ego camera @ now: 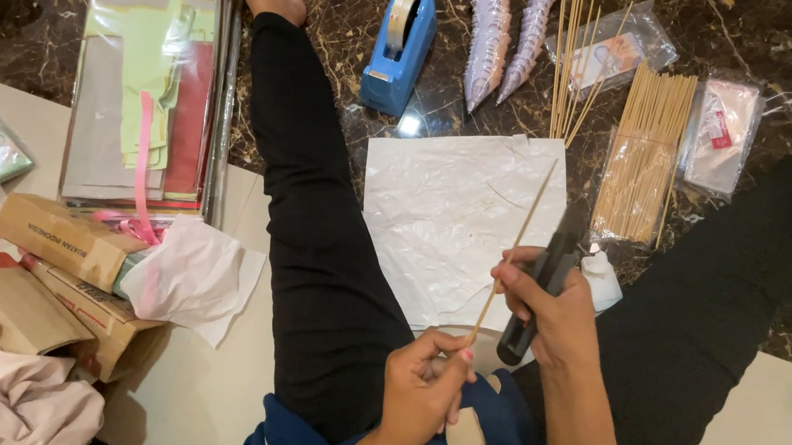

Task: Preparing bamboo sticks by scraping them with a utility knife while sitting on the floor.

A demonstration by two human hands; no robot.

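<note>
- At nine o'clock, two cardboard boxes [65,239] lie stacked by a crumpled beige cloth [5,399], with one white tissue [189,277] draped over their right end.
- At eleven o'clock, one clear sleeve of coloured paper [147,90] lies on the dark floor [338,1], with a pink ribbon [143,174] trailing down it.
- My left leg [311,225], in black, runs from eleven o'clock down to my lap.
- My left hand [420,389], at six o'clock, pinches the lower end of one thin stick [511,250] between thumb and fingertips; the other fingers are curled in.
- The stick slants up toward one o'clock, across one crinkled white sheet [448,222] spread between my legs.
- At twelve o'clock, one blue tape dispenser [398,48] stands just left of two silvery cone stacks [505,38].
- My right hand [554,306], just right of centre, is wrapped tight around a black tool [542,286], thumb against the stick; I cannot tell what kind of tool.
- At one o'clock lies a loose fan of sticks [574,58], too many to count, and one packed bundle [646,153] in a clear bag.
- Two small clear packets [723,131] lie beside them.
- My right leg [718,314] fills three o'clock.
</note>
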